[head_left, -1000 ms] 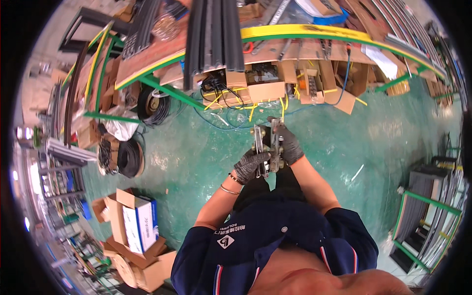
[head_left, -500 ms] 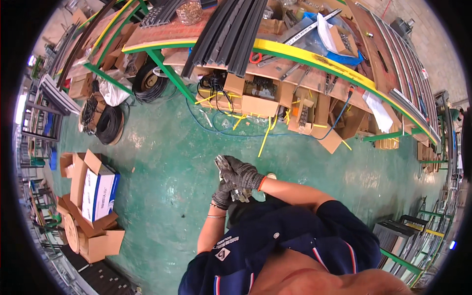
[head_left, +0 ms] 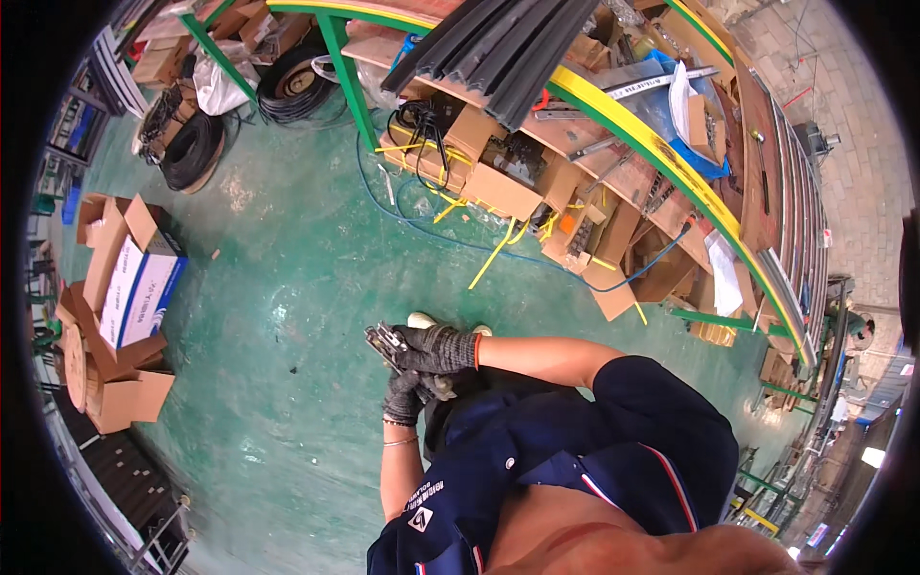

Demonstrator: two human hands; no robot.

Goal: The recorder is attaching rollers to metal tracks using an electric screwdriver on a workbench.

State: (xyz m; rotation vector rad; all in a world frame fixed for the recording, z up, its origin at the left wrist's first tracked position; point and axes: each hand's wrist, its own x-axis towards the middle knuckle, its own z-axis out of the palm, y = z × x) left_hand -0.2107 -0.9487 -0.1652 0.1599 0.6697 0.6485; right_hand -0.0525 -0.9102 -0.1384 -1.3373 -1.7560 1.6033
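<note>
Grey knitted work gloves cover both my hands, held close together in front of my body, above the floor. My right hand (head_left: pixel 437 348) is closed around several silvery metal fittings (head_left: pixel 385 341), which stick out past its fingers; their exact kind is too small to tell. Just below it, my left hand (head_left: pixel 403 399) is closed too, with its fingers against the lower end of the same bunch. Part of the metal and most of the left fingers are hidden behind the right glove.
Ahead runs a green-framed workbench (head_left: pixel 661 144) with a yellow edge, and dark long profiles (head_left: pixel 498 57) overhang it. Under it lie open cardboard boxes (head_left: pixel 503 189), yellow straps and a blue hose (head_left: pixel 450 240). Open cartons (head_left: pixel 144 287) stand at left; cable coils (head_left: pixel 192 151) lie farther off.
The view has turned to the right, so bench and cartons have shifted in the picture. My hands stay together on the metal fittings, and more of the fittings shows past my right fingers.
</note>
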